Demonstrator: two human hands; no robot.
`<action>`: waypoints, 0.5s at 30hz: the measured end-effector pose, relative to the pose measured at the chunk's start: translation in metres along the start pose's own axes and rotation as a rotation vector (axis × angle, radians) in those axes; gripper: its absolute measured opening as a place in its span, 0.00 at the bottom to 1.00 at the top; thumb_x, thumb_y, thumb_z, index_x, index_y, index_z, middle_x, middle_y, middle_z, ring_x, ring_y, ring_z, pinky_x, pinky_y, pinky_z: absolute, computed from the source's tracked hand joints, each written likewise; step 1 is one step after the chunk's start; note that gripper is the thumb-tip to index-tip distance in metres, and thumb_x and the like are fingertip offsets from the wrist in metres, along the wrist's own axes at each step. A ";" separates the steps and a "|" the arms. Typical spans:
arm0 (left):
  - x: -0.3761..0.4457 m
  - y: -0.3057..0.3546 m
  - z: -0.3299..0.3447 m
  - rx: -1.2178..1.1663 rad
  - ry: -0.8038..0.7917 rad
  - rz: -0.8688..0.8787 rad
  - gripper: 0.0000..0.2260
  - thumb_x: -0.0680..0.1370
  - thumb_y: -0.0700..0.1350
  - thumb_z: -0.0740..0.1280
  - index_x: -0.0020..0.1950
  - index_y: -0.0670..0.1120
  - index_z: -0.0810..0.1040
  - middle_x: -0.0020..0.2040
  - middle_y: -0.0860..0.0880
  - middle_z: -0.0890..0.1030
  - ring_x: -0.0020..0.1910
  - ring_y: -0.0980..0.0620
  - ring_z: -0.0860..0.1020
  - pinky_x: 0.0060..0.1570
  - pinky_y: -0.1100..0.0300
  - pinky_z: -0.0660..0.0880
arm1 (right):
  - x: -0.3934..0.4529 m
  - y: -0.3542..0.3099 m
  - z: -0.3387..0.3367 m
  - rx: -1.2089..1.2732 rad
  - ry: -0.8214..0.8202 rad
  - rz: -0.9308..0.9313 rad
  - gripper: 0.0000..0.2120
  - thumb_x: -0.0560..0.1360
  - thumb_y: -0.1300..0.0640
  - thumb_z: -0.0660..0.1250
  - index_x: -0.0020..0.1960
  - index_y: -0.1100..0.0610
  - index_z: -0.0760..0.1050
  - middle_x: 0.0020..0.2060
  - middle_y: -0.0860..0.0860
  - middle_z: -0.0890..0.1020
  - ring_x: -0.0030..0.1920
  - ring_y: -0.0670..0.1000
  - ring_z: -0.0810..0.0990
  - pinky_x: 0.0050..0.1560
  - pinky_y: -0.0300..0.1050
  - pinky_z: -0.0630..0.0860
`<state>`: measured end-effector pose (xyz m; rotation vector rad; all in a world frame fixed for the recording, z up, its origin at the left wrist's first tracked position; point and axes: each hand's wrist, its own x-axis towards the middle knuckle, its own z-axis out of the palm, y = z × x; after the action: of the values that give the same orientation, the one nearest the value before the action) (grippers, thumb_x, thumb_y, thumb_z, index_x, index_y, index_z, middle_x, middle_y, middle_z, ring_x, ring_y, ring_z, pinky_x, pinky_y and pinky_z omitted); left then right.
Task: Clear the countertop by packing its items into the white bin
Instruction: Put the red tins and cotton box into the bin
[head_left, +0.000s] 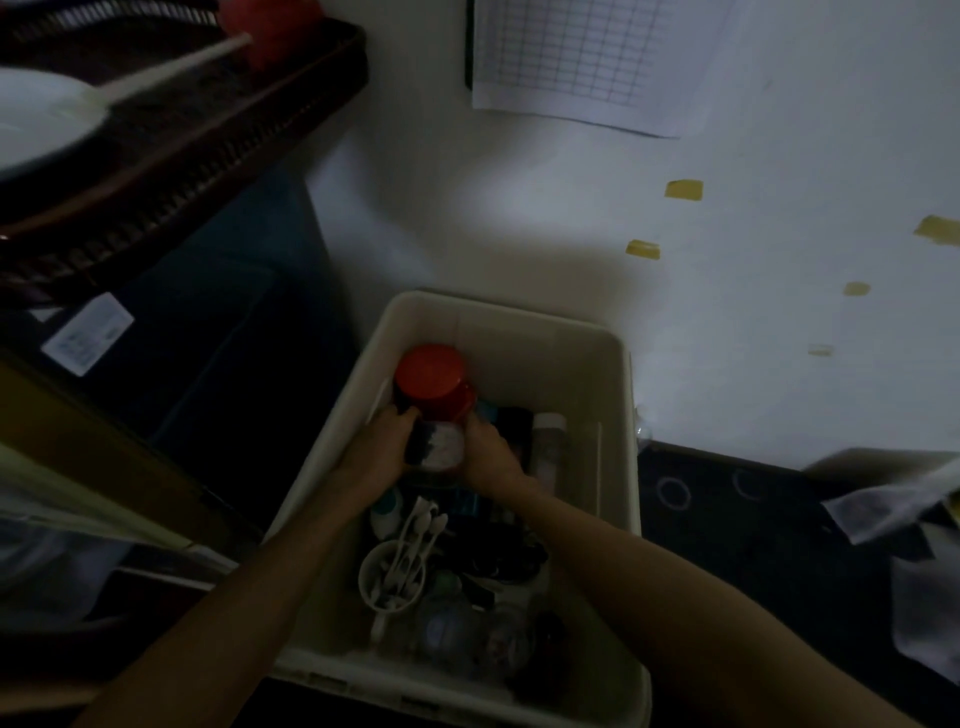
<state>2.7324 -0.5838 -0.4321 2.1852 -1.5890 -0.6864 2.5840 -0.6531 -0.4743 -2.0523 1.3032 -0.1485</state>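
The white bin (618, 415) stands in the lower middle of the dim head view. Both my hands reach into it. My left hand (382, 447) and my right hand (488, 449) grip the sides of a jar with a red lid (434, 382), held tilted over the bin's far half. Below the jar lie several packed items: a white cup holding white plastic spoons (395, 566), a clear bottle (548, 447), dark packets and a clear round container (447, 629). What lies under my hands is hidden.
A dark dish rack (171, 156) with a white plate (41, 119) sits at the upper left. A gridded paper (576, 57) and yellow tape pieces (683, 188) are on the white wall. A dark countertop (727, 519) with crumpled cloth (893, 504) lies to the right.
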 end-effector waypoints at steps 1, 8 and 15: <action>-0.002 -0.003 -0.001 0.053 -0.017 0.067 0.22 0.78 0.40 0.68 0.71 0.43 0.69 0.70 0.40 0.71 0.67 0.40 0.71 0.65 0.51 0.68 | 0.002 0.003 0.002 -0.023 0.010 0.003 0.30 0.75 0.48 0.70 0.72 0.55 0.64 0.64 0.56 0.74 0.62 0.57 0.76 0.61 0.53 0.76; -0.004 0.012 -0.009 0.183 0.006 0.129 0.12 0.79 0.41 0.62 0.62 0.46 0.74 0.62 0.45 0.76 0.55 0.50 0.76 0.56 0.53 0.75 | 0.000 0.016 -0.010 0.002 -0.068 -0.008 0.31 0.73 0.47 0.71 0.70 0.59 0.64 0.64 0.59 0.73 0.62 0.60 0.76 0.61 0.55 0.75; -0.014 0.074 -0.027 0.054 0.109 0.276 0.20 0.69 0.40 0.76 0.59 0.48 0.76 0.57 0.48 0.76 0.54 0.49 0.76 0.54 0.52 0.75 | -0.115 0.015 -0.129 0.256 0.291 -0.175 0.21 0.72 0.55 0.75 0.62 0.58 0.75 0.53 0.50 0.83 0.47 0.45 0.83 0.51 0.41 0.80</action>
<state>2.6865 -0.5930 -0.3676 1.9493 -1.8222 -0.4390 2.4595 -0.6242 -0.3568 -1.9701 1.1972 -0.6798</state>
